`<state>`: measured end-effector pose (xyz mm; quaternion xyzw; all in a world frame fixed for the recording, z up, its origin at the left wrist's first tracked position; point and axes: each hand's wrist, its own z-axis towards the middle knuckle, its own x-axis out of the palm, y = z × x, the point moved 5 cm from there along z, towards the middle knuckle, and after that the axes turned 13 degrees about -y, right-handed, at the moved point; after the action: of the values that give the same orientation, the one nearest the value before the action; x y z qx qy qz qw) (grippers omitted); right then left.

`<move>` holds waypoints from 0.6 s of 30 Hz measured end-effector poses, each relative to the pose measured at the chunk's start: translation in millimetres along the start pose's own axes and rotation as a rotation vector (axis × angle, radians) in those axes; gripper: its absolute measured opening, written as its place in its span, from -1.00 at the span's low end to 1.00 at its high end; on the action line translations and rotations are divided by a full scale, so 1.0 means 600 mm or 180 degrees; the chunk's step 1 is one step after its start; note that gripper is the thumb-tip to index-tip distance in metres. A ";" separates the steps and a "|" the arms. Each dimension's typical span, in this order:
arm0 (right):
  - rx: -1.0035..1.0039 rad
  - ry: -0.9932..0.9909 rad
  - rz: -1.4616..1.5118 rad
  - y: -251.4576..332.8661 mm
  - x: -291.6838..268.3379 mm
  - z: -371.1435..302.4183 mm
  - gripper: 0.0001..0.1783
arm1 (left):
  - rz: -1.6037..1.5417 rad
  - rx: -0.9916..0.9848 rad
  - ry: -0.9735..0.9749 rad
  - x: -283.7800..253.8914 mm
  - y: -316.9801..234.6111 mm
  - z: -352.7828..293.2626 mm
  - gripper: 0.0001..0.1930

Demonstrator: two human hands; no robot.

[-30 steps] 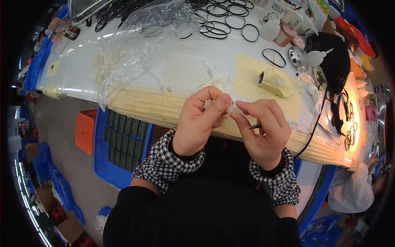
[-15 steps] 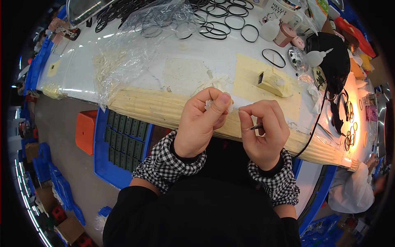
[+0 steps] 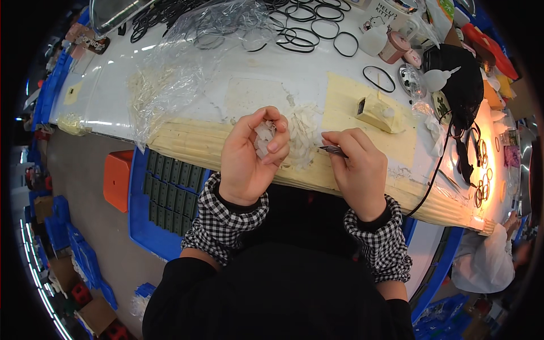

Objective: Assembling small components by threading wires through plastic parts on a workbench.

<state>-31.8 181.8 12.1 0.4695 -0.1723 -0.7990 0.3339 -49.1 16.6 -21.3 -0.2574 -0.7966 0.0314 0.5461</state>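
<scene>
My left hand (image 3: 246,161) shifted toward 9 o'clock, now loosely cupping pale pieces (image 3: 264,137); my right hand (image 3: 361,175), at its 3, pinches dark tool (image 3: 334,151). Pale scraps (image 3: 304,129) at its 2. Step seems gathering pieces; next move calls for guarded tip.

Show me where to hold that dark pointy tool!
I'd hold the dark pointy tool by its back part, coming from the right, as the right hand does. Its narrow tip points left, so that way fingers should stay clear of it. Its other end is hidden by the hand.
</scene>
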 end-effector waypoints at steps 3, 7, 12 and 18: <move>-0.0081 0.0076 -0.0268 0.010 0.016 0.014 -0.71 | -0.0036 0.0062 -0.0077 -0.007 -0.002 0.000 -0.79; -0.0265 0.0160 -0.0336 0.012 0.025 0.014 -0.70 | -0.0055 0.0079 -0.0105 -0.012 -0.005 -0.004 -0.79; -0.0214 0.0105 -0.0177 0.000 0.017 0.004 -0.73 | 0.0082 0.0121 -0.0125 -0.013 -0.004 -0.003 -0.79; 0.0009 -0.0109 0.0210 -0.003 0.006 0.010 -0.73 | 0.0624 0.0218 -0.0193 -0.001 0.002 -0.009 -0.81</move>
<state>-38.7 180.3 11.6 0.4503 -0.1945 -0.7952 0.3564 -43.7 15.9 -20.0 -0.3142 -0.7822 0.1197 0.5246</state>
